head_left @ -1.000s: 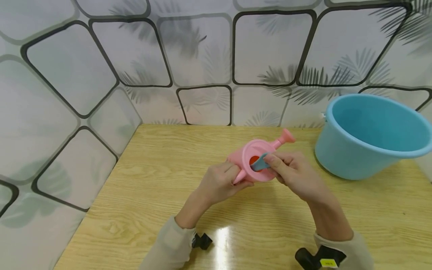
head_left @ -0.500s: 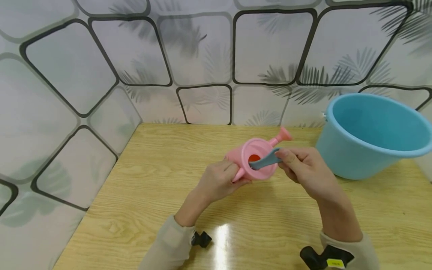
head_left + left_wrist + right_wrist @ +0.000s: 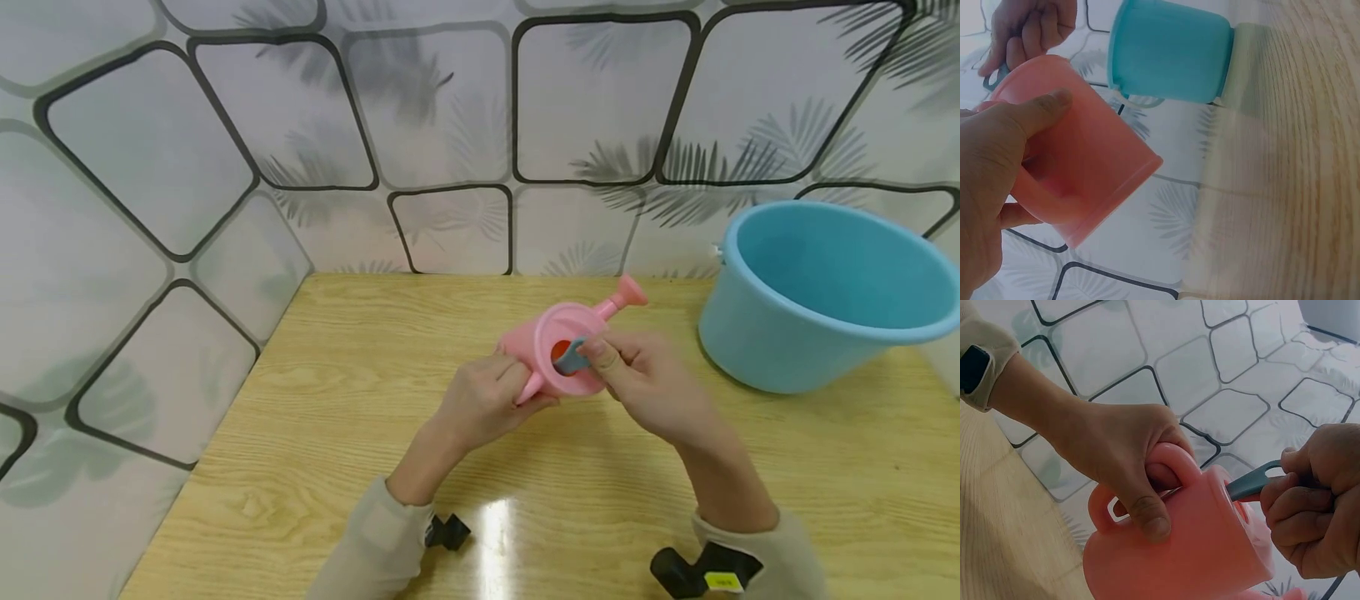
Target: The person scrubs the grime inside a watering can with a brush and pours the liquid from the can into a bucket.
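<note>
In the head view, a pink watering can point(image 3: 517, 340) is tilted above the table with its round opening facing up and toward me. My left hand point(image 3: 480, 400) grips its handle, the thumb lying along the can's side in the right wrist view. A blue-grey tool with a looped handle point(image 3: 1252, 484) runs into the opening. My right hand point(image 3: 652, 383) pinches that handle close to the rim. Its far end is hidden inside the can, so I cannot tell its kind. Something orange-red point(image 3: 558, 349) shows inside the opening.
A large light-blue bucket point(image 3: 765, 333) stands at the right on the wood-grain table point(image 3: 315, 433). Patterned white wall covering point(image 3: 450, 233) rises behind the table and along its left side.
My right hand first drew the blue-grey tool partly out to the right, showing more handle, then pushed it back in toward the can. The left hand and can stayed nearly still.
</note>
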### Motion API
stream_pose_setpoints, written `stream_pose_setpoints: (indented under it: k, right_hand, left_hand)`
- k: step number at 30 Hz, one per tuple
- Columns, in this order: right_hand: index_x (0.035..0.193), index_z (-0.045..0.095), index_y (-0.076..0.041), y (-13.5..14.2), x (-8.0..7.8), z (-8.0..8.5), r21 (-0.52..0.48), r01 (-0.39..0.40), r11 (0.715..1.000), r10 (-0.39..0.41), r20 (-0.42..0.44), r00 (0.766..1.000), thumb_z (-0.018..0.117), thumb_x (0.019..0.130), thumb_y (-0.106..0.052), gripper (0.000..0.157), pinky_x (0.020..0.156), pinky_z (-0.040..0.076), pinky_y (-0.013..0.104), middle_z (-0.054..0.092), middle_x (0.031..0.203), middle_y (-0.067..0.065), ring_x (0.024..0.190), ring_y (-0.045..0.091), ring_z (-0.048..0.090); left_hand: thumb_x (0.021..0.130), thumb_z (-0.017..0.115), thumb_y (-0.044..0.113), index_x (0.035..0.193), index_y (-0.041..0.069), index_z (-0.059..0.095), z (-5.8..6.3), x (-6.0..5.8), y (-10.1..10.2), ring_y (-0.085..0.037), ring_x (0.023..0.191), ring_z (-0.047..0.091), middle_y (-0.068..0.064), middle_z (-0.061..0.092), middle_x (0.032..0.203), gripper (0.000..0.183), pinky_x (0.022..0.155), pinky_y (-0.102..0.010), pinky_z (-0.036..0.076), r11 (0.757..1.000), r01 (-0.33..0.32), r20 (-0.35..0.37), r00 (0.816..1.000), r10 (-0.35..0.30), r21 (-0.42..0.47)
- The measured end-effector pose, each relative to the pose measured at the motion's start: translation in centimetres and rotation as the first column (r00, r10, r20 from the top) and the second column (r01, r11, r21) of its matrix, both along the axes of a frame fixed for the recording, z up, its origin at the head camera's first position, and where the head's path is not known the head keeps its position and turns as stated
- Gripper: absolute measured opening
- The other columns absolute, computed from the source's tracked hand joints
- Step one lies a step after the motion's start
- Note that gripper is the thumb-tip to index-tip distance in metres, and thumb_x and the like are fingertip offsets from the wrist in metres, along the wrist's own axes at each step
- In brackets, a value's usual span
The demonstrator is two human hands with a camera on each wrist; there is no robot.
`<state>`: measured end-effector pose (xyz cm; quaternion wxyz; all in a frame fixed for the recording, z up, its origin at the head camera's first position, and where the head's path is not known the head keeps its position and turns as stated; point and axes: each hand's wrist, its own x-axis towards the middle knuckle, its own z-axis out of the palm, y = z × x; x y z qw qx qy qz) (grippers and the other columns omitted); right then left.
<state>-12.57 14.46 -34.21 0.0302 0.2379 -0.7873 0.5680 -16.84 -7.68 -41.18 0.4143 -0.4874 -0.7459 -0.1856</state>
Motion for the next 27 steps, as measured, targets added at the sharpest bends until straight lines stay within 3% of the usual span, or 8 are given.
stream_pose_setpoints:
  k: [4,12,17,23,27]
  right_hand:
    - [0.092,0.068,-0.003,0.1,-0.1,-0.1,0.021,-0.039,0.999,0.039,-0.007,0.999,0.051,0.103,-0.012,0.023,0.043,0.024,0.03,0.029,0.058,0.001,0.05,0.013,0.026]
    - [0.091,0.066,0.0,1.1,-0.1,0.2,-0.075,-0.064,0.995,0.061,-0.044,0.997,0.047,0.105,-0.009,0.026,0.04,0.022,0.031,0.032,0.055,0.005,0.044,0.019,0.026]
    - [0.086,0.063,-0.002,1.5,0.1,0.8,-0.05,-0.026,0.998,0.023,-0.048,0.999,0.045,0.105,-0.007,0.027,0.04,0.024,0.032,0.033,0.055,0.003,0.045,0.019,0.027]
    - [0.085,0.063,-0.001,0.9,-0.4,0.2,-0.075,-0.068,0.995,0.064,-0.059,0.996,0.047,0.104,-0.007,0.025,0.04,0.022,0.032,0.033,0.055,0.002,0.045,0.018,0.027]
    - [0.082,0.064,-0.005,0.2,-0.8,-0.2,-0.035,-0.079,0.996,0.078,-0.044,0.996,0.051,0.103,-0.01,0.025,0.039,0.022,0.03,0.033,0.055,0.003,0.044,0.016,0.027]
  left_hand:
    - [0.065,0.093,0.031,0.071,0.01,0.047,0.0,0.0,0.0,-0.005,0.053,0.038,0.004,0.043,0.061,0.051,0.05,-0.013,0.033,1.0,-0.006,-0.013,1.0,0.006,0.016]
    - [0.065,0.094,0.03,0.071,0.01,0.047,0.0,-0.3,-0.2,-0.006,0.053,0.039,0.003,0.043,0.062,0.051,0.049,-0.014,0.034,1.0,-0.019,-0.027,0.999,0.02,0.024]
    - [0.067,0.093,0.03,0.071,0.01,0.047,0.0,-0.4,-0.3,-0.008,0.053,0.038,0.003,0.043,0.061,0.05,0.049,-0.016,0.033,0.998,-0.056,-0.041,0.998,0.056,0.012]
    - [0.067,0.093,0.032,0.071,0.01,0.048,0.2,-0.3,-0.3,-0.008,0.053,0.039,0.002,0.044,0.061,0.05,0.048,-0.016,0.034,0.996,-0.085,-0.035,0.996,0.085,0.023]
    - [0.067,0.093,0.031,0.07,0.01,0.048,0.2,-0.3,-0.3,-0.007,0.053,0.039,0.002,0.044,0.061,0.05,0.048,-0.017,0.035,0.996,-0.071,-0.034,0.997,0.072,0.046]
